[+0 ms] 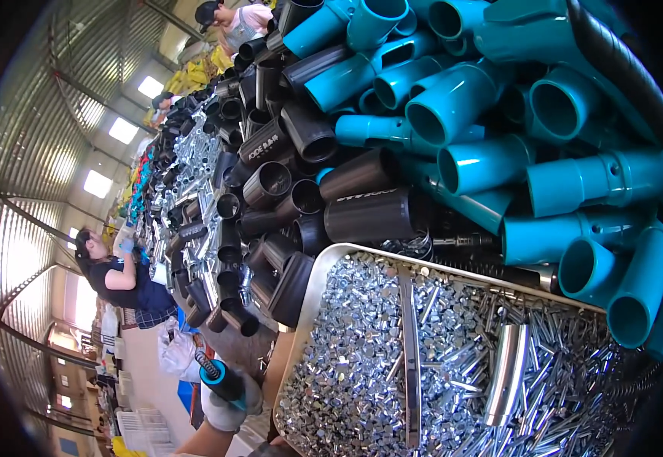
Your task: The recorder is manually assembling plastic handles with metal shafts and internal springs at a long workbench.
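At the lower left, my left hand (229, 411), in a pale glove, is closed round a short teal and black tube (223, 381). A dark coil spring (205, 358) sticks up out of the tube's open end. Just right of the hand stands a shallow tray (318, 283) with a pale rim. It holds many small silver rivets or pins (354, 335), with longer pins (552, 373) on its right side. A dark flat strip (410, 358) divides the pieces, and a curved shiny metal piece (508, 373) lies on the pins. My right hand does not show.
Glossy teal tubes (491, 164) are heaped beyond the tray, beside black tubes (362, 217). Silver metal parts (194, 167) spread farther along the bench. A co-worker (122, 274) with gloved hands stands at the left; another person (236, 23) is at the far end.
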`<action>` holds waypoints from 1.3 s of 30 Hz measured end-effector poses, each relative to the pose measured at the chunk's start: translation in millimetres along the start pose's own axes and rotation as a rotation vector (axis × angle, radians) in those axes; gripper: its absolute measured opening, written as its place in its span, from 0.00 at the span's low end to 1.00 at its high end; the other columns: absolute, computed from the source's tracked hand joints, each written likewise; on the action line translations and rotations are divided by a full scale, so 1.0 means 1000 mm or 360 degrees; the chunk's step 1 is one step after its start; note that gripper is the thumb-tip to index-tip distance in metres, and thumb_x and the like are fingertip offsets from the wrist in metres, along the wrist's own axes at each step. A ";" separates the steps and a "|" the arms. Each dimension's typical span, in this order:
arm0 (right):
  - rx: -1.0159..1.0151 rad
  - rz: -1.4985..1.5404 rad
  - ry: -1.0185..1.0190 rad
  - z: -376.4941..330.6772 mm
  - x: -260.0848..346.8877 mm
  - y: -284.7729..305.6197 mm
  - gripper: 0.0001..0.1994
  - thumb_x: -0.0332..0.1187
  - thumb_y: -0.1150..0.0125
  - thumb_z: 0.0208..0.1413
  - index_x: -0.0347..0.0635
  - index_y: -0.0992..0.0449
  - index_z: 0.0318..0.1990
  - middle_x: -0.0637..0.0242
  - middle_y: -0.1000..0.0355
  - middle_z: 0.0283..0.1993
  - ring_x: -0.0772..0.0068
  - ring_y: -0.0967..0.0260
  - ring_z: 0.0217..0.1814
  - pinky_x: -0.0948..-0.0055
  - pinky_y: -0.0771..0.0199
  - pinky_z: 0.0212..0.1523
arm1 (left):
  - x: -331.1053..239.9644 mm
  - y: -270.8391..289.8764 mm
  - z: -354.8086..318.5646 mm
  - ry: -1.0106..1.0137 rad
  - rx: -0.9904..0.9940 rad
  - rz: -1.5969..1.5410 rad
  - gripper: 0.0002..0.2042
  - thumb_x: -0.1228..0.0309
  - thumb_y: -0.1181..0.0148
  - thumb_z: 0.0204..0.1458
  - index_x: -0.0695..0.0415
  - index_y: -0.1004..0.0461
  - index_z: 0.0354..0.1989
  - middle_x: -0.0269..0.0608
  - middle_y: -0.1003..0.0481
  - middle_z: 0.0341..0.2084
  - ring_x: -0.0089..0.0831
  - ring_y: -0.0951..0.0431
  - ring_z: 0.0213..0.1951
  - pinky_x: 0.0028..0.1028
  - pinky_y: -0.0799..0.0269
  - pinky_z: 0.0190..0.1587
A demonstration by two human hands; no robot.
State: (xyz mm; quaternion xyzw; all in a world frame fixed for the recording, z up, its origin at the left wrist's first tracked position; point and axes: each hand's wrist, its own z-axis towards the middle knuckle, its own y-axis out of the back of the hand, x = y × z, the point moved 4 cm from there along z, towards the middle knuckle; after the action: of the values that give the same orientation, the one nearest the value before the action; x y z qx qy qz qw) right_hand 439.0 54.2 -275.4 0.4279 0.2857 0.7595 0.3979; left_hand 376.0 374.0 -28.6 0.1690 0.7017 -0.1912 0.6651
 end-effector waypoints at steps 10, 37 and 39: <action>-0.0135 -0.0345 -0.0170 -0.043 0.011 0.031 0.17 0.44 0.43 0.60 0.46 0.17 0.49 0.50 0.22 0.52 0.51 0.23 0.53 0.57 0.22 0.54 | 0.001 -0.001 -0.002 -0.0023 -0.0044 -0.0035 0.35 0.39 0.33 0.49 0.55 0.32 0.54 0.44 0.32 0.17 0.36 0.34 0.13 0.33 0.39 0.17; -0.0691 -0.0585 -0.1171 -0.127 0.323 0.363 0.06 0.33 0.32 0.51 0.43 0.20 0.33 0.56 0.23 0.27 0.52 0.22 0.31 0.61 0.23 0.34 | -0.026 -0.006 -0.026 -0.0247 0.0535 -0.0015 0.40 0.26 0.37 0.43 0.61 0.29 0.32 0.32 0.30 0.17 0.18 0.31 0.14 0.18 0.44 0.15; -0.0738 -0.0701 -0.1248 -0.115 0.306 0.371 0.08 0.34 0.34 0.54 0.44 0.20 0.40 0.55 0.21 0.31 0.49 0.21 0.35 0.59 0.22 0.37 | -0.025 0.006 -0.031 -0.0193 0.0609 -0.0003 0.40 0.27 0.36 0.42 0.61 0.28 0.32 0.31 0.29 0.19 0.17 0.31 0.16 0.17 0.44 0.16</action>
State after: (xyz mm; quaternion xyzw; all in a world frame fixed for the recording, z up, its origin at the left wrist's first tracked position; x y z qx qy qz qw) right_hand 107.8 109.9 87.3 0.5111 0.0221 0.4832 0.7105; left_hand 353.0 394.8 -2.2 0.2799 0.6114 -0.3315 0.6618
